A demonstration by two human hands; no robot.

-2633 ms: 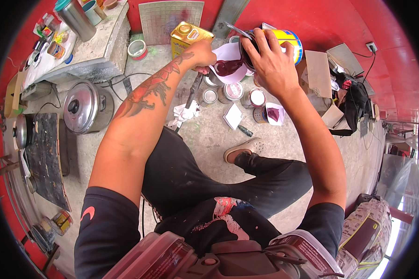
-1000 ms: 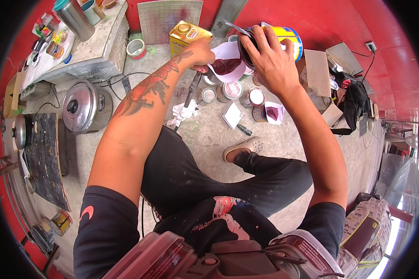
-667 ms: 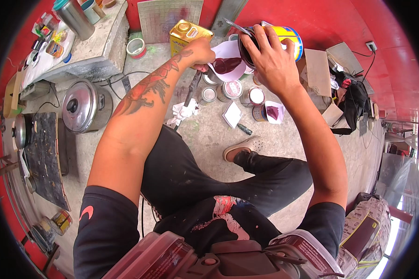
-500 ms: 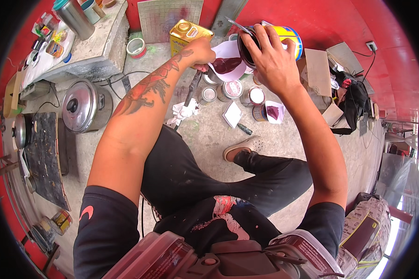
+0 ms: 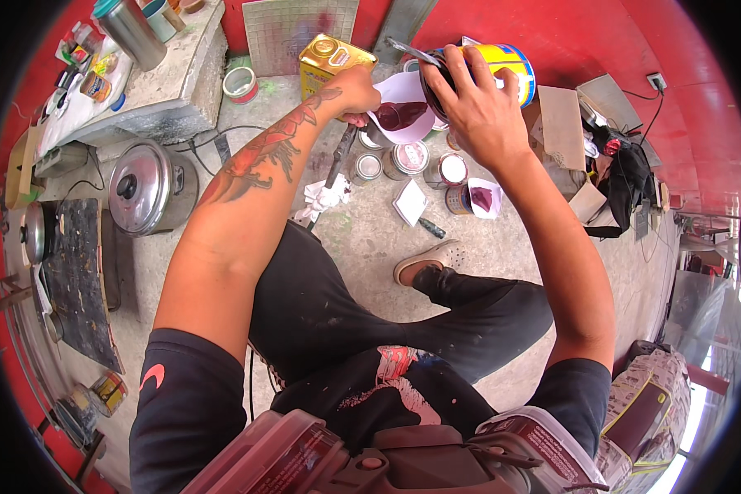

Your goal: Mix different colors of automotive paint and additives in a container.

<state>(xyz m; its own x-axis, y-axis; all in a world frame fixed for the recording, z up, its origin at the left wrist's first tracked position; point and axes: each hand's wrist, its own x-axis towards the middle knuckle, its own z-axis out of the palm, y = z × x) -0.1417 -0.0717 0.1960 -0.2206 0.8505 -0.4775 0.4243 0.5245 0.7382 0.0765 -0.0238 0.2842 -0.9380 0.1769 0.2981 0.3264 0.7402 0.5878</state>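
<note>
Paint can point(image 5: 512, 69) tilted beside white container point(image 5: 421, 130), near small tins point(image 5: 410, 158).
Left hand point(image 5: 358, 95) pinching container edge, dark red paint point(image 5: 401, 116) inside; right hand point(image 5: 484, 111) gripping can, fingers spread.

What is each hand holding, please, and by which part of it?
Left hand: the white container, by its left edge; right hand: the tilted yellow can, by its side near the mouth.

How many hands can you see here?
2: the left hand gripping the rim of the white container, and the right hand on the tilted yellow-and-blue can. None seem hidden.
</note>
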